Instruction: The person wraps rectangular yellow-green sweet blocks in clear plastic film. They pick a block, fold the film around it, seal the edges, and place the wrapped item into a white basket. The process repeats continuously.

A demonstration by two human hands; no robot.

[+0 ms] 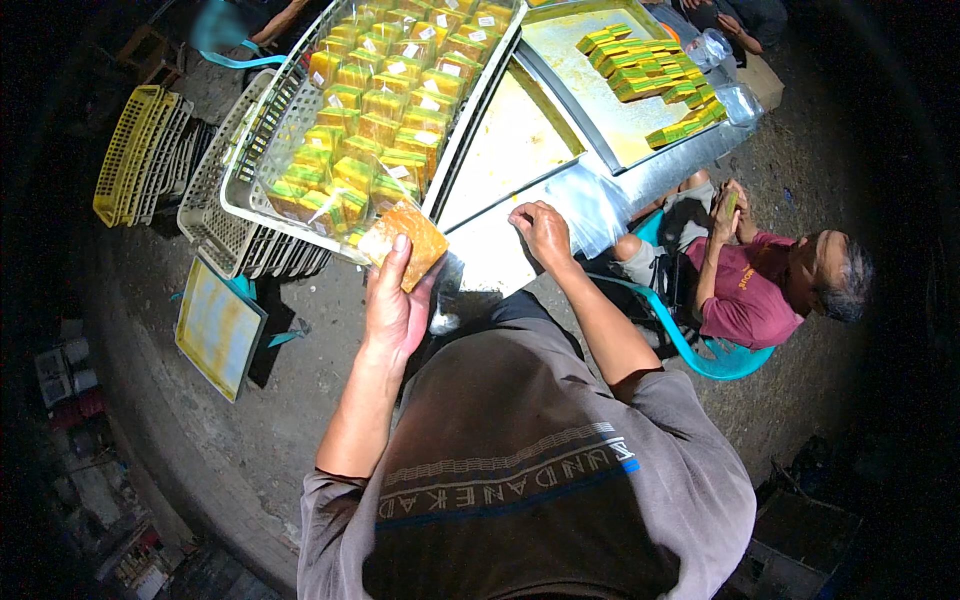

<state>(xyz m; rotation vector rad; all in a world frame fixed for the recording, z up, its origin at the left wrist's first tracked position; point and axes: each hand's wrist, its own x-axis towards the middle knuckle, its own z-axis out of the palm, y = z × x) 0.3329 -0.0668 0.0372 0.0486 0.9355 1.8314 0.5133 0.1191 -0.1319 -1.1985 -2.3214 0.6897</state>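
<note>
My left hand (pixel 394 315) grips a square piece of cake (pixel 409 244) in clear wrapping, its orange-brown face turned up and the thumb on top. The piece is at the near corner of a white plastic crate (pixel 334 241) holding rows of wrapped green-and-yellow layered cakes (pixel 382 101), many with small white labels. My right hand (pixel 544 232) is over the near part of the shiny metal table (pixel 495 251), fingers curled in. Whether anything thin is between its fingertips cannot be seen. Clear plastic bags (pixel 596 206) lie just beyond that hand.
Beyond the bags are a bare metal tray (pixel 510 135) and another tray (pixel 555 45) with unwrapped cake slices (pixel 652 67). On the right a person (pixel 750 277) sits in a turquoise chair (pixel 675 330), holding a slice. Stacked crates (pixel 135 157) and a tray (pixel 217 330) stand left.
</note>
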